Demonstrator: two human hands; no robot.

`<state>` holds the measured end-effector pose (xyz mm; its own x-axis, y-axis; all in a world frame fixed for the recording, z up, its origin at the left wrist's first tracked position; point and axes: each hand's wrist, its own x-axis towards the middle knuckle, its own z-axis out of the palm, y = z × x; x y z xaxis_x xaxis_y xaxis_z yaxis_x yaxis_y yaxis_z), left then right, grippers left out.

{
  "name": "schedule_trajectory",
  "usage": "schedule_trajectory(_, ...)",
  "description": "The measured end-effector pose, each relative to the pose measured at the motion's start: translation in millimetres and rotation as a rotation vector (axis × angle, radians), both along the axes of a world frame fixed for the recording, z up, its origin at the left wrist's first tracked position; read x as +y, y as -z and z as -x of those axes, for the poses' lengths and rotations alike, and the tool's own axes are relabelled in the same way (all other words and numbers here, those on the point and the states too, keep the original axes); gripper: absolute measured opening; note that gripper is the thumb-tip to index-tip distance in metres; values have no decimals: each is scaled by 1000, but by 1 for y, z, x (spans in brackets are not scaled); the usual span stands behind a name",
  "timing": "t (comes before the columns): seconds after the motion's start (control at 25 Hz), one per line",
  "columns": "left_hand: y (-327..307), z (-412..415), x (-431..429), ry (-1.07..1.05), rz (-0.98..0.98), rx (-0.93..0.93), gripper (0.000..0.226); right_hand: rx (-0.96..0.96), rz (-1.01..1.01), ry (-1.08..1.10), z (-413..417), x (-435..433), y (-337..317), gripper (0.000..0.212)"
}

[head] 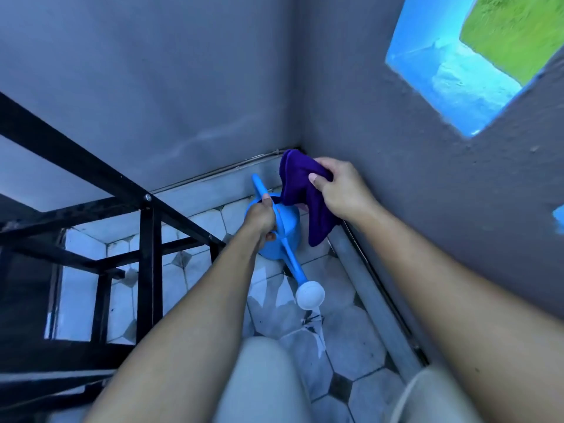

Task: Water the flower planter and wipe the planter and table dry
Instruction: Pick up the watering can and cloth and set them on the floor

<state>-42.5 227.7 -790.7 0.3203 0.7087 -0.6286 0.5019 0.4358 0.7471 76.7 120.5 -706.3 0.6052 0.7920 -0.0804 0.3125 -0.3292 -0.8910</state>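
Observation:
A blue watering can (285,230) with a white sprinkler head (310,295) is low over the tiled floor in the corner of two grey walls. My left hand (261,218) grips its handle, and the spout points toward me. A little water trickles from the sprinkler head onto the tiles. My right hand (338,187) holds a purple cloth (308,196) bunched up; the cloth hangs down beside the can's body. No flower planter is in view.
A black metal table frame (146,221) stands to the left, its legs and crossbars close to the can. The floor (351,340) is pale hexagonal tile with wet patches. A window opening (457,68) sits high in the right wall. My knees are at the bottom.

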Motion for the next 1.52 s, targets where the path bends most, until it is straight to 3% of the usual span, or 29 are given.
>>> schedule_trajectory(0.16,-4,1,6,64,-82,152,53,-43,-24,-14,0,2,-2,24)
schedule_trajectory(0.24,-23,3,12,49,-318,312,65,-24,-62,-38,0,4,-9,26)
schedule_trajectory(0.28,-37,4,17,-14,-459,302,70,3,-71,-69,1,5,-14,27)
schedule_trajectory(0.4,-81,11,18,-56,-660,-113,72,-90,-75,-191,-3,14,-33,29)
schedule_trajectory(0.52,-80,24,7,37,-333,-455,54,-74,6,-394,-12,30,-53,28)
schedule_trajectory(0.6,-65,29,7,-22,-245,-503,47,-79,107,-490,-18,42,-52,33)
schedule_trajectory(0.72,-56,26,13,-196,-397,-464,34,-126,129,-428,-24,57,-38,39)
schedule_trajectory(0.84,-54,21,12,-364,-505,-447,36,-186,-24,-373,-20,69,-29,32)
schedule_trajectory(0.96,-38,26,13,-509,-402,-396,34,-182,-24,-374,-6,74,-8,32)
schedule_trajectory(1.12,1,34,12,-448,-272,-200,41,-188,111,-363,4,53,46,39)
schedule_trajectory(1.24,9,32,11,-453,-161,-191,47,-73,131,-237,5,40,64,58)
schedule_trajectory(1.32,10,32,11,-455,-107,-192,48,186,182,-168,4,37,75,76)
schedule_trajectory(1.4,7,34,10,-436,-59,-238,47,325,234,-186,5,36,85,61)
schedule_trajectory(1.52,0,34,12,-414,-39,-360,41,297,156,-142,8,37,86,18)
